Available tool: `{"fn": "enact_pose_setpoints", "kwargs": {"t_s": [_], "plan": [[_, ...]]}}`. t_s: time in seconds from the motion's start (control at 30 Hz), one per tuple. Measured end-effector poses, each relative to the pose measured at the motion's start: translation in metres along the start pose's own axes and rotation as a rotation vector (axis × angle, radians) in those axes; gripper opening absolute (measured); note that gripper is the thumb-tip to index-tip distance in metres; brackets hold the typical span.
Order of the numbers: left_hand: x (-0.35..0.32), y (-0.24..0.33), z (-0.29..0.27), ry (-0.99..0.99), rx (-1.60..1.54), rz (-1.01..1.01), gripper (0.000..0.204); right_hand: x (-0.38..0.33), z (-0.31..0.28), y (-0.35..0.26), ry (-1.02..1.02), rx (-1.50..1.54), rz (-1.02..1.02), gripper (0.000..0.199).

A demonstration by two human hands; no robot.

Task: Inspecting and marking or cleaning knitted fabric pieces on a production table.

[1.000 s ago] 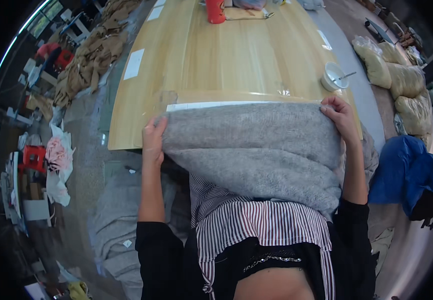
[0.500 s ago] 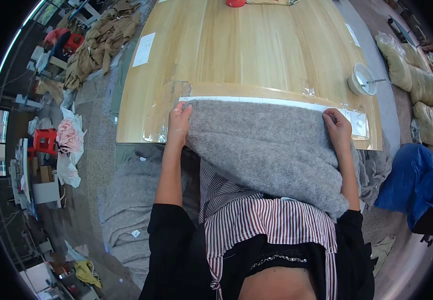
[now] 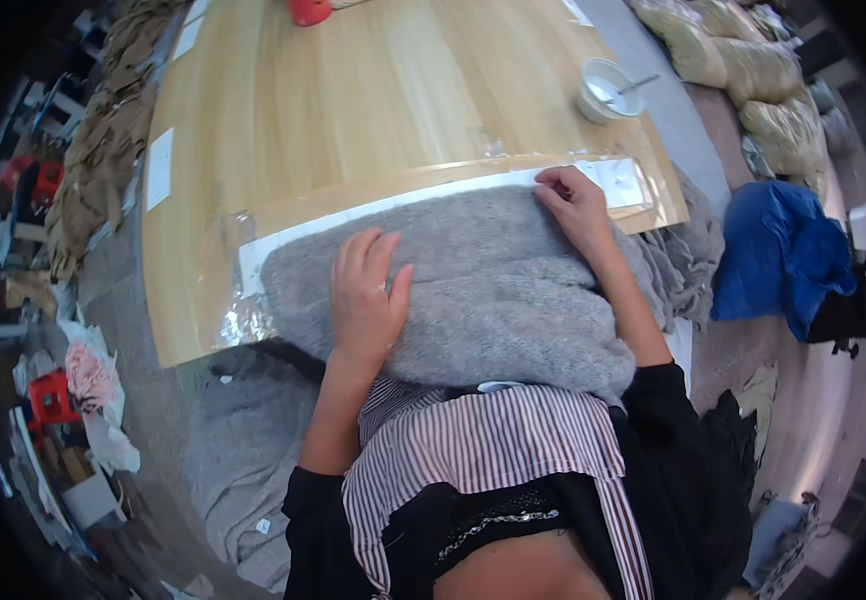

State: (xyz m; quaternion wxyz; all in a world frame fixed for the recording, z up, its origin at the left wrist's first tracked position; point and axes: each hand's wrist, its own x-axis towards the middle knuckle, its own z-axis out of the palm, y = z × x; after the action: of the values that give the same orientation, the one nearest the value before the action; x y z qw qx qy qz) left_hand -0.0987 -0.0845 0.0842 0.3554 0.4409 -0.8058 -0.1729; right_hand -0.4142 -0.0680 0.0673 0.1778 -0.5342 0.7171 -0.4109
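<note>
A grey, fuzzy knitted piece (image 3: 453, 270) lies folded across the near edge of the wooden tabletop, its lower part drooping toward my striped apron (image 3: 493, 435). Along its far edge runs a white measuring strip (image 3: 353, 215) stuck to the board. My left hand (image 3: 363, 300) is over the left part of the knit, fingers stretched and thumb apart, gripping nothing. At the knit's far right corner, my right hand (image 3: 575, 208) has thumb and fingers bent together on the edge.
A white bowl with a stirring stick (image 3: 608, 92) stands at the table's right side, a red object (image 3: 310, 10) at the far edge. More grey knits (image 3: 253, 450) hang at the lower left. A blue bag (image 3: 783, 255) and pale stuffed sacks (image 3: 743, 65) lie on the right.
My left hand has let go of the knit's far left corner and moved nearer, over the fabric. My right hand stays at the right corner. The view has turned and shifted.
</note>
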Motion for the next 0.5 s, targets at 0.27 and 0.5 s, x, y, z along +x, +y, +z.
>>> {"fn": "enact_pose_setpoints", "kwargs": {"t_s": [0.27,0.5], "plan": [[-0.007,0.011,0.049,-0.346,0.268,0.1,0.046,0.053,-0.078,0.021,0.498,-0.332,-0.012,0.05],[-0.012,0.005,0.052,-0.317,0.257,0.126,0.044,0.123,-0.085,0.025,0.218,-0.707,-0.21,0.03]]}}
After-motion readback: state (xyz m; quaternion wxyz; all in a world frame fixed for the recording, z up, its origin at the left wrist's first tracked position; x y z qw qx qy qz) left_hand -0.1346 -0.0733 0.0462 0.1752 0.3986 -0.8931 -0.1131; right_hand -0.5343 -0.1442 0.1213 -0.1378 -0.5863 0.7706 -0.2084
